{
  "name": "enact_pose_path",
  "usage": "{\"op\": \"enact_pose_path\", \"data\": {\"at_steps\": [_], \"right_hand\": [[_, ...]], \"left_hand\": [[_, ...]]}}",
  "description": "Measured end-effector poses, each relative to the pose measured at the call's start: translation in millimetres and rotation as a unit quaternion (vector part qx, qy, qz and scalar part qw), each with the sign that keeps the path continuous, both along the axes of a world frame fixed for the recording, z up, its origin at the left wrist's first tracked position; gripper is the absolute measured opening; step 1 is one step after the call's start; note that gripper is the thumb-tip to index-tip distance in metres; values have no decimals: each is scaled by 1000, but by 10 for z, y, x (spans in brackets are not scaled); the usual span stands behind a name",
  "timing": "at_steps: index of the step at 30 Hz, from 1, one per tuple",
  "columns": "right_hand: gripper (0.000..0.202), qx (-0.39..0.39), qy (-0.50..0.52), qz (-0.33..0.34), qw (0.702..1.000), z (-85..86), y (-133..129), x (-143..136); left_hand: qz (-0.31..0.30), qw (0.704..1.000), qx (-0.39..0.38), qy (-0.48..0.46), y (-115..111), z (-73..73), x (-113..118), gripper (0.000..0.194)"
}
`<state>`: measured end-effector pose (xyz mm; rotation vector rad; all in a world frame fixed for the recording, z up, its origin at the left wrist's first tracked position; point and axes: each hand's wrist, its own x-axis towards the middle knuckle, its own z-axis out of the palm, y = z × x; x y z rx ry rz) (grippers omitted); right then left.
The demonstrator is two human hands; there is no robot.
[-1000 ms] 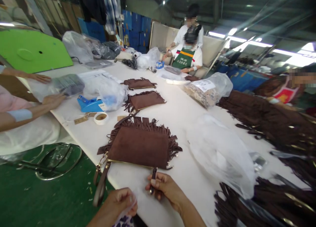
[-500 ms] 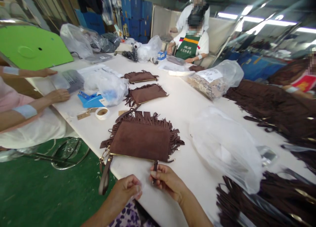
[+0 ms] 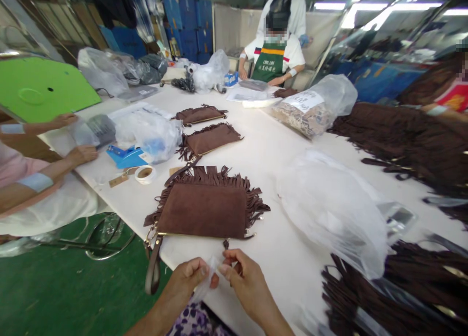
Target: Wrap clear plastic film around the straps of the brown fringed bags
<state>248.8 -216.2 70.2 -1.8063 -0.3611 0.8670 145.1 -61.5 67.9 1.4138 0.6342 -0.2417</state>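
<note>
A brown fringed pouch [image 3: 204, 210] lies flat on the white table [image 3: 270, 277], its zipper edge facing me and a wrist strap [image 3: 153, 265] hanging over the table's edge. Below it, my left hand [image 3: 192, 277] pinches a small clear plastic piece [image 3: 206, 280]. The fingers of my right hand [image 3: 241, 277] are closed at the other side of that plastic, just under the dark zipper pull [image 3: 225, 244]. Part of the pull is hidden by the fingers.
Two more brown pouches [image 3: 214, 140] lie farther back. Left are a tape roll [image 3: 145, 174], a blue item [image 3: 126, 156] and a person's hands [image 3: 82, 154]. Right are a clear bag [image 3: 329, 209] and piled brown fringed pouches [image 3: 413, 287]. Another person in a green apron [image 3: 270, 63] sits at the far end.
My right hand has moved off most of the zipper pull and closer to my left hand, meeting it at the clear plastic. The whole view has shifted slightly.
</note>
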Motion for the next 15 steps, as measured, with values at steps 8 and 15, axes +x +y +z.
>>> {"op": "enact_pose_path", "data": {"at_steps": [8,15], "right_hand": [[12,58,78,-54,994,-155,63,-194],[16,8,-8,-41,999,-6,-59,-125]], "left_hand": [[-26,996,79,-14,-100,24,-53,45],[11,998,-61,8,-108,-180,-122,53]]}}
